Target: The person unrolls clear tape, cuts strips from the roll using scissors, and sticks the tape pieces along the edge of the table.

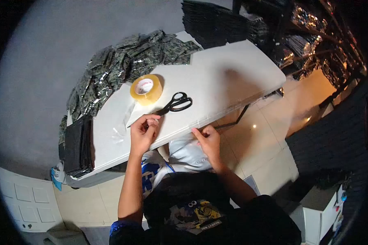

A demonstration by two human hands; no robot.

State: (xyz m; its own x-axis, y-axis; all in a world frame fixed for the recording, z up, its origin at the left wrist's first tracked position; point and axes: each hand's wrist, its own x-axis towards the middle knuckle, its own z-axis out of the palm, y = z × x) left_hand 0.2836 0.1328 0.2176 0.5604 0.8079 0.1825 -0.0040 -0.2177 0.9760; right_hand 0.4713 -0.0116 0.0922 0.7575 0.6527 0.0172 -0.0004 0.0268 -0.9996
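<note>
My left hand (142, 134) is over the near part of the white table (200, 77), its fingers curled in a pinch; what they hold, if anything, is too small to name. Just beyond it lie black-handled scissors (179, 102), blades pointing toward that hand and partly hidden. A large roll of clear yellowish packing tape (147, 90) rests behind the scissors. My right hand (209, 143) is at the table's near edge, thumb stretched to the edge and fingers bent in; I cannot make out anything in it. Scraps of clear film (118, 134) lie left of my left hand.
Dark patterned, shiny plastic-wrapped packets (126, 61) are heaped along the table's far side. A stack of black folded packets (78, 145) sits at the left end. Black pleated cloth (216, 24) lies beyond the far edge. Racks with glittery items (310, 45) stand at right.
</note>
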